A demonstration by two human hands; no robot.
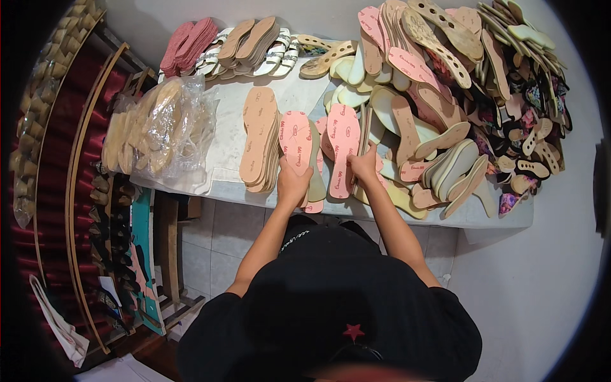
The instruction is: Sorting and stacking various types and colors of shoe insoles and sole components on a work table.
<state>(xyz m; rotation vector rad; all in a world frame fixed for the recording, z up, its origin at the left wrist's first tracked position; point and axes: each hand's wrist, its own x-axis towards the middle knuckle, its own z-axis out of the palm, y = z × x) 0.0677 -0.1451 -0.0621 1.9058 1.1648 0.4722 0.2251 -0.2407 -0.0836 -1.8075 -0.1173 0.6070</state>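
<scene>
Red curtain [60, 159] hangs behind wooden rails [75, 210] off the tabletop's [512, 214] left edge. Clear bags [168, 127] of tan soles crowd that edge, with a red stack [189, 44] and white sandals [210, 60] along the back edge. Near the middle, a tan stack [259, 127] reaches toward the front edge, just left of the left hand [294, 184]. That hand grips the lower end of a pink sole [297, 130], hiding its heel; a greenish sole [316, 169] lies against its right side. The right hand [364, 167] is closed on the right side of a second pink sole [342, 140], also near the front edge. Close beside it, a jumbled heap [406, 121] fills the space toward the back right corner, with floral straps [509, 202] near the right edge.
</scene>
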